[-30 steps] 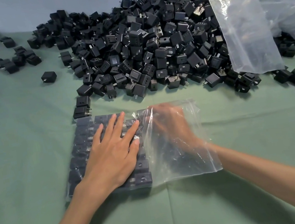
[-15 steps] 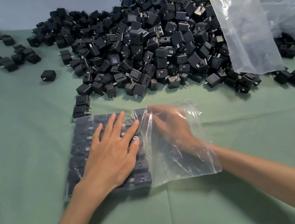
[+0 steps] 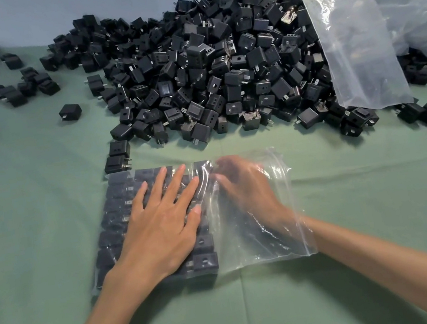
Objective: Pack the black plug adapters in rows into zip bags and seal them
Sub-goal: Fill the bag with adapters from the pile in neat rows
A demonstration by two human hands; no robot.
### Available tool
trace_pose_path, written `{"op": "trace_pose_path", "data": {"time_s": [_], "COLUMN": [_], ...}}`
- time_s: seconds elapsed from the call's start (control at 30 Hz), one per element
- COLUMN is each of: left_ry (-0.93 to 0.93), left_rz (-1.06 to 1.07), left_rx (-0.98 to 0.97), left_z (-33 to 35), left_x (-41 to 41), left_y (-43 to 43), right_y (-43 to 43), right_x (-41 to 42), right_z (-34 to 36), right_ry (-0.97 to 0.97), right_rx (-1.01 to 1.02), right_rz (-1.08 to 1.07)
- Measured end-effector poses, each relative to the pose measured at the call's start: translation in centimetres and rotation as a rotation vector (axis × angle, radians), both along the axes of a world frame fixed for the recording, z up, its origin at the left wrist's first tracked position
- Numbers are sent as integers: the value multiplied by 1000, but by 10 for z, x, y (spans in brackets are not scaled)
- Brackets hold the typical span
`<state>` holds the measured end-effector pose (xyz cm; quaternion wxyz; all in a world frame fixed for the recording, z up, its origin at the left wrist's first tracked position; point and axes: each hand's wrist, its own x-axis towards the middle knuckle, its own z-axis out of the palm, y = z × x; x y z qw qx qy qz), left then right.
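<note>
On zip bag (image 3: 266, 241), left hand (image 3: 161, 228) pressed flat

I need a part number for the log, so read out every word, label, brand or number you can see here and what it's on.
No text can be read.
Black plug adapters: any moulded marks are too small to read.
Zip bag being filled: clear plastic, no print visible.
Empty bag on the pile: no print visible.
Green cloth: plain.
</note>
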<state>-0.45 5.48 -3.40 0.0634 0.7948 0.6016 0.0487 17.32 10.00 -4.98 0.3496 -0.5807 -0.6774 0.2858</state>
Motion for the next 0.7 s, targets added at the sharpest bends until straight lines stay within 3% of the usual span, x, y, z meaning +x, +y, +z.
{"op": "trace_pose_path", "data": {"time_s": [0.27, 0.43, 0.57, 0.7], "left_ry": [-6, -13, -23, -19], "left_rz": [-22, -29, -32, -38], "left_rx": [-22, -43, -82, -90], "left_z": [2, 4, 7, 8], "left_x": [-3, -4, -6, -5], "left_y": [0, -1, 0, 0], "right_y": [0, 1, -6, -12], "right_x": [-1, -5, -7, -7], "right_z": [-2, 0, 11, 13], "right_ry": [56, 30, 269, 251], "right_rx": [14, -97, -142, -57], "right_rz": [39, -7, 61, 22]}}
